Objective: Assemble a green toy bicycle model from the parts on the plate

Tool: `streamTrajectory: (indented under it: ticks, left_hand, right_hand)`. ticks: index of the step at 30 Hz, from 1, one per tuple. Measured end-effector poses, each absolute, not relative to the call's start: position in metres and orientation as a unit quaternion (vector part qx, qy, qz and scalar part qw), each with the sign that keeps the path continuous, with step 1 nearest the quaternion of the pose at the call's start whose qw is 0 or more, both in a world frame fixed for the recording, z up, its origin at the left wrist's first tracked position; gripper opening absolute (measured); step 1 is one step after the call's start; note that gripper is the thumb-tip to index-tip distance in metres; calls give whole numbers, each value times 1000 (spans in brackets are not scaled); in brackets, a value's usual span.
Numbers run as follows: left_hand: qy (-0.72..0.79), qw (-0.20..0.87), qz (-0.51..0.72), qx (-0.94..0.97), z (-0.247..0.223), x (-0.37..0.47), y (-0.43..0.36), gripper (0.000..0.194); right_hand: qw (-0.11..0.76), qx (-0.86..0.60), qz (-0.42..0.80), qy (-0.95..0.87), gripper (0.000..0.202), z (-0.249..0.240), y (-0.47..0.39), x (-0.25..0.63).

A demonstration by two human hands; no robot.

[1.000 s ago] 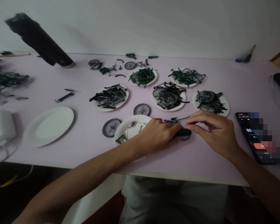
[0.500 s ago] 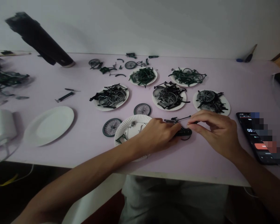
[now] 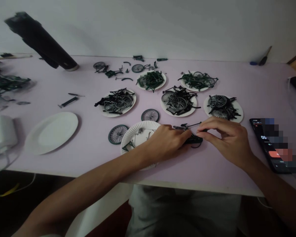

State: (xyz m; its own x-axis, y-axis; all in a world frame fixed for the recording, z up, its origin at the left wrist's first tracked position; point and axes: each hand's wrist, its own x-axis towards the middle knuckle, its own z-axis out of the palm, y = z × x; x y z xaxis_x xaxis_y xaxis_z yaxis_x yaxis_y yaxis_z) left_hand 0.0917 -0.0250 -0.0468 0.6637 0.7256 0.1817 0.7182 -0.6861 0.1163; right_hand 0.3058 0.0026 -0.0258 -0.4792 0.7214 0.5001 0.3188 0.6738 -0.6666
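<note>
My left hand [image 3: 169, 142] is closed, fingers pressed over a black model bicycle part [image 3: 194, 140] at the table's front middle. A thin dark rod-like piece [image 3: 194, 124] and a curved strip stick out near it. Facing it, my right hand [image 3: 228, 140] pinches a small dark piece [image 3: 204, 130], mostly covered by the fingertips, close above the black part. Under my left forearm lies a fluted paper plate [image 3: 130, 133] with small wire-like and green parts. Two spoked wheels, one wheel [image 3: 118, 134] left of that plate and another wheel [image 3: 150, 115] behind it, lie flat.
Several paper plates heaped with dark bicycle parts [image 3: 120, 101] stand across the middle. Loose parts [image 3: 113, 73] lie at the back. On the left are a bare white plate [image 3: 51, 133], a white adapter [image 3: 2, 135] and a tilted black cylinder [image 3: 41, 41]; a phone [image 3: 270, 148] lies right.
My right hand's fingertips have shifted very slightly left, still pinching the small dark piece. My left hand keeps its place on the black part.
</note>
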Motion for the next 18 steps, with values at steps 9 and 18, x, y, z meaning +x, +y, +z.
streamTrajectory:
  ticks: [9,18]
  left_hand:
    - [404,25,100,909,-45,92,-25,19]
    - [401,28,107,910,-46,92,-25,21]
  right_hand:
    - [404,-306,233,-830,8,-25,1,305]
    - [402,-289,206,-844,11,-23,2,305]
